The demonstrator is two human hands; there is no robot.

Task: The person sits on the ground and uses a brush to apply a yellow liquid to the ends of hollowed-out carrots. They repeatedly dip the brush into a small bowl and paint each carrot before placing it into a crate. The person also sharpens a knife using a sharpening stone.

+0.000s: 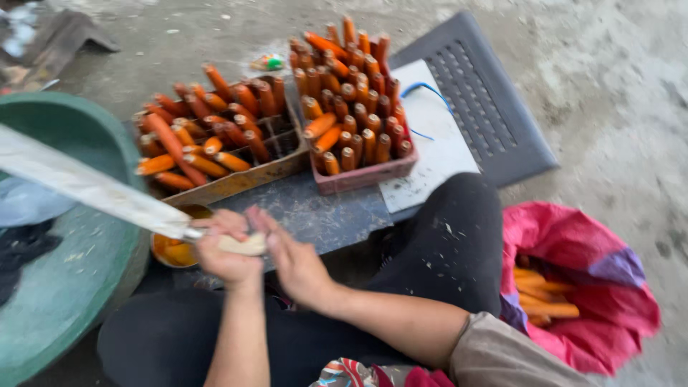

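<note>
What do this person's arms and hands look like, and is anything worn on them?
Both hands are bare, with no gloves, rings or watch in sight. The left hand and its forearm are uncovered up to the picture's lower edge. The right hand has a bare forearm too; a greyish-brown short sleeve covers the upper arm. The picture is motion-blurred, so fine marks cannot be made out.

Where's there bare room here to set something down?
The white sheet right of the red tray is bare, as is the dark grey panel beyond it. Both trays, red and brown, are packed; the slab before the hands is tight.
</note>
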